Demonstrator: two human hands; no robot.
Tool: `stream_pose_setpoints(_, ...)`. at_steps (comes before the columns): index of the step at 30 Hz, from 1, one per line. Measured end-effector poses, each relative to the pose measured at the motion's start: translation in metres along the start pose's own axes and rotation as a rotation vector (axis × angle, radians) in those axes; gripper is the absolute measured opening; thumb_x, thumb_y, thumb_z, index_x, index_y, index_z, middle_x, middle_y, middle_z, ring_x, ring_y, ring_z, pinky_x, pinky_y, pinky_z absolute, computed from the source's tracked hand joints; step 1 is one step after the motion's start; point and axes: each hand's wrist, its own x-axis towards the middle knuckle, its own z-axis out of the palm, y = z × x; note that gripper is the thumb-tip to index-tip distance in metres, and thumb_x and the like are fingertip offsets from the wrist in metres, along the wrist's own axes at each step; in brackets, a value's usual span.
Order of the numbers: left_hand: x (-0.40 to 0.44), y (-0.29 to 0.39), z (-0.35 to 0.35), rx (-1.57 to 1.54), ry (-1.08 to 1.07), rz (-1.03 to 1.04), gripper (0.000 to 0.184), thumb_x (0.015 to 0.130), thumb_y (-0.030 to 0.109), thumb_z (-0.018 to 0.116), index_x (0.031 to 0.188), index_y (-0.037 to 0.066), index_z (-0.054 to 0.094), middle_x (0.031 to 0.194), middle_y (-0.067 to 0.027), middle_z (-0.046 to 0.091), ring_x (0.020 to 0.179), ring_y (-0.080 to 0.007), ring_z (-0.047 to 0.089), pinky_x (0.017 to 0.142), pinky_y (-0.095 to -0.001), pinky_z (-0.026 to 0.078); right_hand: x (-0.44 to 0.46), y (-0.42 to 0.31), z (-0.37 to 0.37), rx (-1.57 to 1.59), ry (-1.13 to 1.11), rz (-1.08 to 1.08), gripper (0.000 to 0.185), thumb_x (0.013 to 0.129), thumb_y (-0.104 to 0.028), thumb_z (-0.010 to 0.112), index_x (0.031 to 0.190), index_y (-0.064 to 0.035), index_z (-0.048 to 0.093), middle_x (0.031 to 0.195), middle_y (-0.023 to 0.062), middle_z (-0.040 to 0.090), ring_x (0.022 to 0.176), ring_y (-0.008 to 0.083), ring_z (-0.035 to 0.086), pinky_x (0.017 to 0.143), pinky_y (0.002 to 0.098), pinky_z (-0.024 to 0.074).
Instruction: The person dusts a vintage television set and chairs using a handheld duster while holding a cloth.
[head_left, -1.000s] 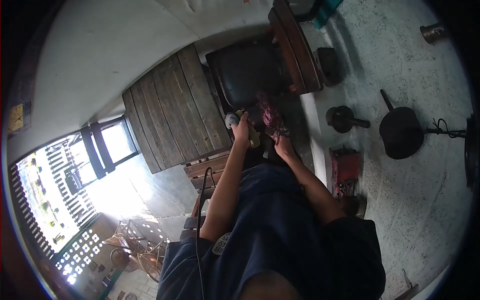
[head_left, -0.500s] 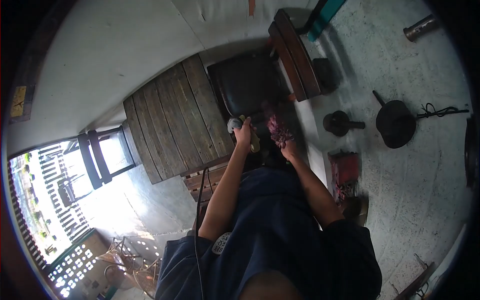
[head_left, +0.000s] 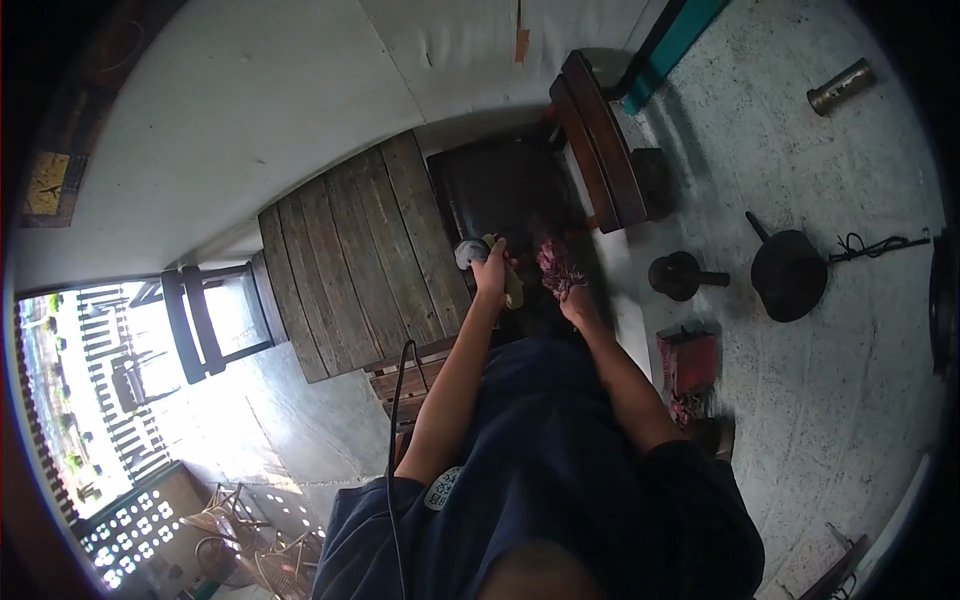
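Observation:
My left hand (head_left: 490, 275) is closed around a yellow-green object with a rounded grey end (head_left: 469, 253); its exact kind is hard to make out. My right hand (head_left: 577, 303) grips a pinkish-purple duster (head_left: 558, 268) with a shaggy head, its handle mostly hidden by the fingers. Both hands are over the near part of a chair with a dark padded seat (head_left: 505, 190) and a brown wooden backrest (head_left: 597, 140). I cannot tell whether the duster touches the seat.
A plank table (head_left: 350, 250) stands left of the chair. On the floor to the right are a dark pan-like object (head_left: 790, 275), a smaller dark round object with a handle (head_left: 676, 275), a red box (head_left: 690, 360) and a metal cylinder (head_left: 842, 87). A black cable (head_left: 392, 440) hangs along my left arm.
The duster's head has shifted slightly toward me and is less blurred. My left hand keeps its hold nearly in place. The room sits a little lower in view.

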Motion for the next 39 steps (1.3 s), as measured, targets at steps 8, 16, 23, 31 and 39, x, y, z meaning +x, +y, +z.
stream_pose_setpoints(8, 0.032, -0.001, 0.021, -0.022, 0.04, -0.029, 0.022, 0.085, 0.021, 0.07, 0.088, 0.007, 0.052, 0.072, -0.0032, 0.055, 0.059, -0.0164, 0.058, 0.054, -0.0314, 0.048, 0.052, -0.007, -0.03, 0.014, -0.177, 0.081, 0.031, 0.09, -0.027, 0.055, 0.092, 0.0021, 0.066, 0.093, 0.0259, 0.066, 0.091, 0.0394, 0.064, 0.079, 0.0464, 0.0513)
stream_pose_setpoints(16, 0.088, 0.012, 0.045, -0.012, 0.109, -0.02, 0.022, 0.085, 0.021, 0.07, 0.089, 0.009, 0.052, 0.074, -0.0033, 0.055, 0.062, -0.0172, 0.059, 0.055, -0.0337, 0.05, 0.128, -0.01, -0.029, -0.056, -0.144, -0.06, 0.019, 0.089, -0.015, 0.055, 0.097, 0.0003, 0.063, 0.099, 0.0248, 0.065, 0.096, 0.0389, 0.063, 0.081, 0.048, 0.0502)
stream_pose_setpoints(23, 0.114, 0.045, 0.072, -0.143, 0.245, 0.011, 0.022, 0.085, 0.019, 0.071, 0.087, 0.01, 0.052, 0.073, -0.0037, 0.055, 0.061, -0.0171, 0.059, 0.051, -0.0345, 0.051, 0.187, -0.06, -0.088, -0.223, -0.476, -0.177, 0.022, 0.091, -0.017, 0.054, 0.098, 0.0014, 0.063, 0.1, 0.0266, 0.064, 0.101, 0.0406, 0.061, 0.084, 0.0496, 0.0493)
stream_pose_setpoints(31, 0.12, 0.087, 0.091, -0.224, 0.365, 0.07, 0.019, 0.089, 0.022, 0.067, 0.085, 0.009, 0.053, 0.069, -0.0021, 0.055, 0.059, -0.014, 0.058, 0.049, -0.0328, 0.05, 0.263, -0.07, -0.063, -0.25, -0.542, -0.248, 0.031, 0.096, -0.025, 0.046, 0.099, 0.0014, 0.063, 0.1, 0.0256, 0.065, 0.098, 0.0431, 0.061, 0.087, 0.0492, 0.0489)
stream_pose_setpoints(39, 0.133, 0.097, 0.079, -0.267, 0.339, 0.052, 0.018, 0.089, 0.022, 0.066, 0.087, 0.009, 0.054, 0.072, -0.0009, 0.055, 0.059, -0.0134, 0.058, 0.051, -0.0296, 0.048, 0.291, -0.082, -0.013, -0.111, -0.384, -0.252, 0.033, 0.093, -0.027, 0.052, 0.094, 0.0033, 0.065, 0.093, 0.027, 0.065, 0.093, 0.0439, 0.062, 0.081, 0.0512, 0.0498)
